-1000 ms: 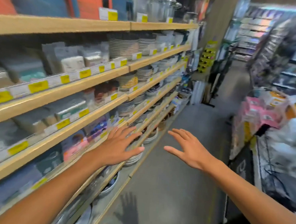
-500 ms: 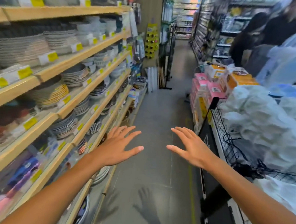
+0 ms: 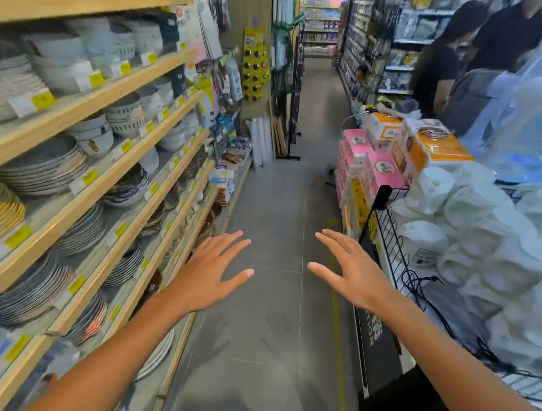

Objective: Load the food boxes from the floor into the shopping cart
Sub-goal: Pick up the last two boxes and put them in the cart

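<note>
I stand in a store aisle with both arms stretched forward over the grey floor. My left hand [image 3: 211, 269] is open with fingers spread and holds nothing. My right hand [image 3: 351, 269] is also open, fingers straight, empty. Pink, white and orange food boxes [image 3: 380, 167] are stacked at the right side of the aisle, ahead of my right hand. A wire rim [image 3: 351, 120] curves behind the stack; whether it belongs to a shopping cart I cannot tell.
Wooden shelves [image 3: 114, 172] with plates and bowls line the left. A black wire display [image 3: 387, 236] heaped with white bagged goods [image 3: 481, 235] stands on the right. Two people [image 3: 465, 58] are at the back right. A black rack [image 3: 296, 90] stands mid-aisle farther on.
The view has swung right, from the left shelves to straight down the aisle. The boxes and the right display came into fuller view. Both hands stay open and outstretched.
</note>
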